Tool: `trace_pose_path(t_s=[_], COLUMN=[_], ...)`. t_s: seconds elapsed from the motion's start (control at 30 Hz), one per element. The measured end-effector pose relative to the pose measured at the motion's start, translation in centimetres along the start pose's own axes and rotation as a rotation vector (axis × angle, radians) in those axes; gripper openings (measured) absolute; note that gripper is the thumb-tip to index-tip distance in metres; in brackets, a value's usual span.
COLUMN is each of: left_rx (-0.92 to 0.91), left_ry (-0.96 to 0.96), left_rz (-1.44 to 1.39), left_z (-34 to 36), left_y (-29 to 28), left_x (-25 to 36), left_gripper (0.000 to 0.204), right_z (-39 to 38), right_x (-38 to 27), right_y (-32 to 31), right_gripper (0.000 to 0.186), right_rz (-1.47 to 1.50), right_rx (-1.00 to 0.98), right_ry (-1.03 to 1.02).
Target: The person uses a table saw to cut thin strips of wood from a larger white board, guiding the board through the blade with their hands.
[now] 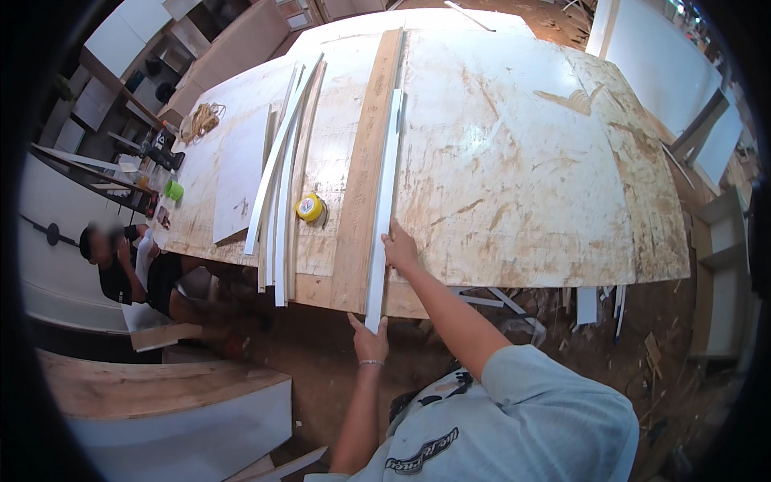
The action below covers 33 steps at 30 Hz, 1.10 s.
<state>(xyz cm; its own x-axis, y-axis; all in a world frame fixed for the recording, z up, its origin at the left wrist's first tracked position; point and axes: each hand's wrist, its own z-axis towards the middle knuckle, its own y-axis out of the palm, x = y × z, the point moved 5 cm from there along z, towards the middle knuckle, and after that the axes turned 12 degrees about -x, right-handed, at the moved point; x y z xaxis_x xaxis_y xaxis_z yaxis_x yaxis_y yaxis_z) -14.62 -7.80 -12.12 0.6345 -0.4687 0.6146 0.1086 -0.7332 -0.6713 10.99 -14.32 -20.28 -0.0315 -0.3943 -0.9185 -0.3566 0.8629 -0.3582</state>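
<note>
A long white strip (pixel 383 205) lies along the right side of a long brown wooden board (pixel 363 173) on the worktable. My left hand (pixel 370 341) grips the strip's near end, which sticks out past the table edge, with thumb and fingers on its two sides. Farther up, my right hand (pixel 400 247) is closed at the strip's right edge; its fingertips are partly hidden. To the left of the board sits a yellow tape measure (pixel 307 207). Several narrow white strips (pixel 277 165) lie beside it, some reaching over the near edge.
The large, stained worktable (pixel 514 169) spreads out ahead. A white panel (pixel 238 181), a power drill (pixel 165 153), a green cup (pixel 173 190) and a coil of cord (pixel 202 120) are at its left. A person (pixel 132 269) sits beyond that side. Offcuts (pixel 514 305) litter the floor.
</note>
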Motion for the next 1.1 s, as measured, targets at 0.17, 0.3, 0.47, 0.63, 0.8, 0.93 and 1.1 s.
trace_pose_path(t_s=[0.17,0.3,0.47,0.63,0.8,0.93,1.1], left_rx=[-0.161,-0.29,-0.21,-0.205,-0.209,-0.208,-0.226], left_ry=[-0.042,-0.145,-0.157,-0.114,-0.114,-0.047,-0.023], left_rz=[0.215,0.132,0.125,0.157,0.138,0.165,0.106], left_z=[-4.1,-7.7,-8.1,-7.0,-6.0,-2.6,0.9], left_y=[-1.4,-1.7,-1.6,-0.8,-0.6,-0.2,0.2], left_x=[-4.8,-7.3,-8.2,-8.7,-9.3,-6.8,-4.3], left_gripper=[0.082,0.062,0.052,0.051,0.054,0.057,0.06], right_z=[0.0,1.0,-2.9,-12.5,-13.7,-10.0,-6.2], right_x=[0.1,0.9,-0.7,-0.2,-3.2,-2.3,-3.3], right_y=[0.4,0.2,1.0,3.2,2.3,1.5,-0.4], right_gripper=[0.062,0.064,0.075,0.08,0.08,0.077,0.072], right_rz=[0.057,-0.021,-0.006,-0.09,0.158,0.084,0.123], right_rx=[-0.032,0.014,-0.125,0.062,-0.383,-0.251,-0.26], right_ry=[0.072,0.032,0.011,-0.331,0.256,0.124,0.171])
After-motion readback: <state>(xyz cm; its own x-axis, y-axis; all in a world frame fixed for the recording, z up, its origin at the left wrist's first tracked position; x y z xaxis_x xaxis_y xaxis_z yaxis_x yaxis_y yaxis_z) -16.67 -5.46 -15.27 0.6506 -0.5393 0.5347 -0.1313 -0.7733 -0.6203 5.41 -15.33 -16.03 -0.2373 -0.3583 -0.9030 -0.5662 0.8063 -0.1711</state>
